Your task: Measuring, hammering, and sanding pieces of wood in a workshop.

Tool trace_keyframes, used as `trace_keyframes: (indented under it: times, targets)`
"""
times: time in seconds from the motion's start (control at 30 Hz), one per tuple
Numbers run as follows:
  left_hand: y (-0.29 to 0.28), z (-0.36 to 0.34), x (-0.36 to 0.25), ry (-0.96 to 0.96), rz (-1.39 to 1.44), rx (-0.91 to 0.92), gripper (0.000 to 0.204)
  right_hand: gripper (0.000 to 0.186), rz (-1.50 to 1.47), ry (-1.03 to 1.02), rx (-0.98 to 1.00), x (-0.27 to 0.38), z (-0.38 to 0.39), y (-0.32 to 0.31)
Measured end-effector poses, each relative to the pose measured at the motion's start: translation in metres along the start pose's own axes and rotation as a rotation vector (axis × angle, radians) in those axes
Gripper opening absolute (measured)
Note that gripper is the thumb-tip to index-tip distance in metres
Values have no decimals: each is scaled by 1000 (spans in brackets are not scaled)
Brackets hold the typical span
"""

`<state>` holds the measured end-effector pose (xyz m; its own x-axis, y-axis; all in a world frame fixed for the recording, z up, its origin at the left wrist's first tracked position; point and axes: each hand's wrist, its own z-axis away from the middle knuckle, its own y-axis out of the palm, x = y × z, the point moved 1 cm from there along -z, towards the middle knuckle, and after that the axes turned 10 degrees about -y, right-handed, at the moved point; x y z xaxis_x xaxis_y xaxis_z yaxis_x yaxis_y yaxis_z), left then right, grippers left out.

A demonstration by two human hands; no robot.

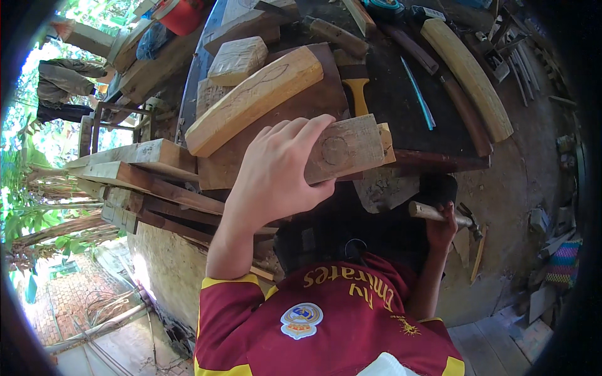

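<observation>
My left hand (276, 163) is closed round one end of a weathered wooden block (354, 147), with the thumb below and the fingers above. A round outline shows on the block's face, and a paler piece of wood sticks out past its far end. The block is held up in front of the bench edge. Lower and to the right, my right hand (443, 229) grips a hammer (429, 212) by its wooden handle; the metal head points right. Hammer and block are apart.
On the dark workbench (389, 94) lie a long pale timber (257, 100), a squared block (238, 61), a yellow-handled tool (357, 96), a blue pencil-like stick (418, 94) and a curved wooden piece (467, 78). Stacked planks (144, 160) jut out at the left. A red bucket (179, 15) stands far left.
</observation>
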<state>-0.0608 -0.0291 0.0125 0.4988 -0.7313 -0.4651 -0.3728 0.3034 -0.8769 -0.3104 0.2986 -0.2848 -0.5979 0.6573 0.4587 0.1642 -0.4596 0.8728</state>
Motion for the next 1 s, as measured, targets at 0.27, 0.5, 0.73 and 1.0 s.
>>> trace_keyframes:
  times: [0.27, 0.5, 0.73, 1.0]
  targets:
    - [2, 4, 3, 27, 64, -83, 68, 24, 384, -88, -93, 7, 1, -53]
    - [-28, 44, 26, -84, 123, -171, 71, 32, -41, 101, 273, 7, -7, -32]
    - [-129, 90, 68, -371, -126, -419, 71, 17, 100, 13, 101, 6, -9, -26]
    - [-169, 103, 110, -622, -215, -404, 69, 22, -15, 63, 231, 8, 6, -17]
